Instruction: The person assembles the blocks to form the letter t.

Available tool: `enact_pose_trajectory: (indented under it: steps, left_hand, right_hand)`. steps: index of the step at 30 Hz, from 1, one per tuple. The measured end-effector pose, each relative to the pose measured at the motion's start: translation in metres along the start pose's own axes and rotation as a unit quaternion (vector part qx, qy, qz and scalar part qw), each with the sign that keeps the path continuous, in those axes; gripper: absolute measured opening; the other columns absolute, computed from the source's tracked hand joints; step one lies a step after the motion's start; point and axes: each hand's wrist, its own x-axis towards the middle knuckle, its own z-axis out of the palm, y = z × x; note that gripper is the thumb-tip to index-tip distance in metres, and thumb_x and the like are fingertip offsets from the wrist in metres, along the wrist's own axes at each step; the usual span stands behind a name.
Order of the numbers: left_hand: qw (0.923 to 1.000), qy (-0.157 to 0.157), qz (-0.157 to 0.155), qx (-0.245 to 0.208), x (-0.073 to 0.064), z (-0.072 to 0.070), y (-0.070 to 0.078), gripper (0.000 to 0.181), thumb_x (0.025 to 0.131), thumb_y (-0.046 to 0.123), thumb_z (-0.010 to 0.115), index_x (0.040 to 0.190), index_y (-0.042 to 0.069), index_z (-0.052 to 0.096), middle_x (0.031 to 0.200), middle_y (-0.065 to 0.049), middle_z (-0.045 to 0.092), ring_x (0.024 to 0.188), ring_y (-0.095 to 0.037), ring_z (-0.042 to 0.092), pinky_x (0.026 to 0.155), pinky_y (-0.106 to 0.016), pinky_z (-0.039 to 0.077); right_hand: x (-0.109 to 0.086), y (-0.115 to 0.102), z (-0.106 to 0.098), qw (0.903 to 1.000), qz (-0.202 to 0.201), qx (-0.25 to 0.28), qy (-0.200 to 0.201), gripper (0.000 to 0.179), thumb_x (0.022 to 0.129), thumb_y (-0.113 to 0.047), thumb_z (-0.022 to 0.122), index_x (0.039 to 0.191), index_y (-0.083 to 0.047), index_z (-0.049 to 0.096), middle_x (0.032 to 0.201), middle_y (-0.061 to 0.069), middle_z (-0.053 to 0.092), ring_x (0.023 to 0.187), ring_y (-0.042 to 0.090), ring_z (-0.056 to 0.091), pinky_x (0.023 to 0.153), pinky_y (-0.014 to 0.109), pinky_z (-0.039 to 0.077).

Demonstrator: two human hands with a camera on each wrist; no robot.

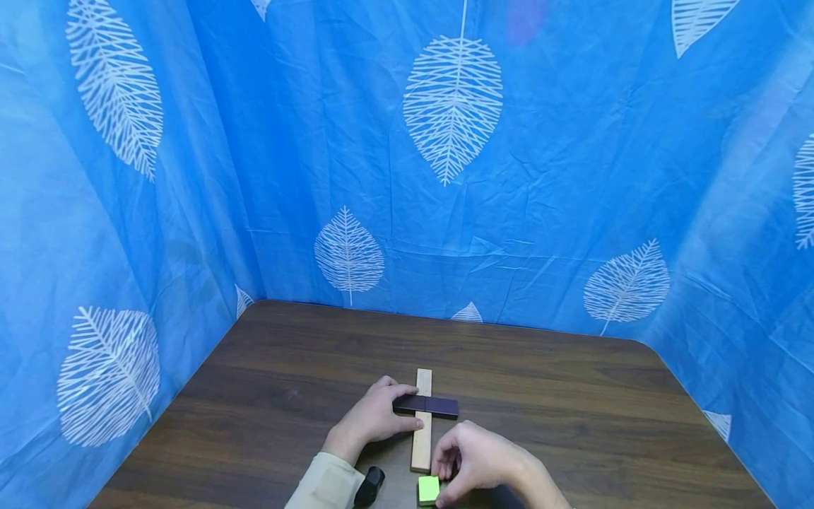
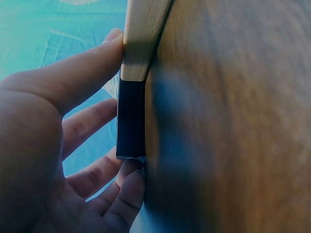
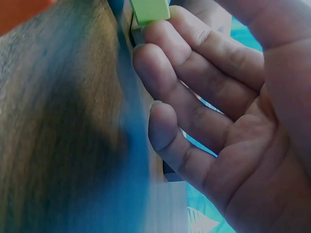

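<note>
Light wooden blocks and dark purple blocks form a cross flat on the table. My left hand rests over the cross's left side. In the left wrist view its straight thumb touches a wooden block, and its other fingers lie beside the end of a dark block. Just below the cross's near end, my right hand pinches a small bright green block. In the right wrist view fingertips meet the green block at the upper edge.
The brown wood-grain table extends around both hands. Behind it and at its sides hangs a blue curtain with white leaf prints. A black device sits at the left wrist, beside a light sleeve.
</note>
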Motion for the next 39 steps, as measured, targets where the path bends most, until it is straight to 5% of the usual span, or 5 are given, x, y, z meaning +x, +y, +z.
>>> enact_pose_trajectory:
  steps: [39]
  left_hand:
    - [1.0, 0.003, -0.002, 0.001, 0.0004, 0.0009, -0.0008, 0.059, 0.079, 0.04, 0.086, 0.13, 0.015, 0.068, 0.11, -0.002, 0.053, 0.097, -0.021, 0.053, 0.088, -0.048, 0.048]
  right_hand:
    - [0.0011, -0.0104, 0.0087, 0.9937, 0.059, -0.09, 0.033, 0.031, 0.066, -0.026, 0.095, 0.072, -0.018, 0.066, 0.064, -0.022, 0.056, 0.057, -0.009, 0.052, 0.055, 0.015, 0.047]
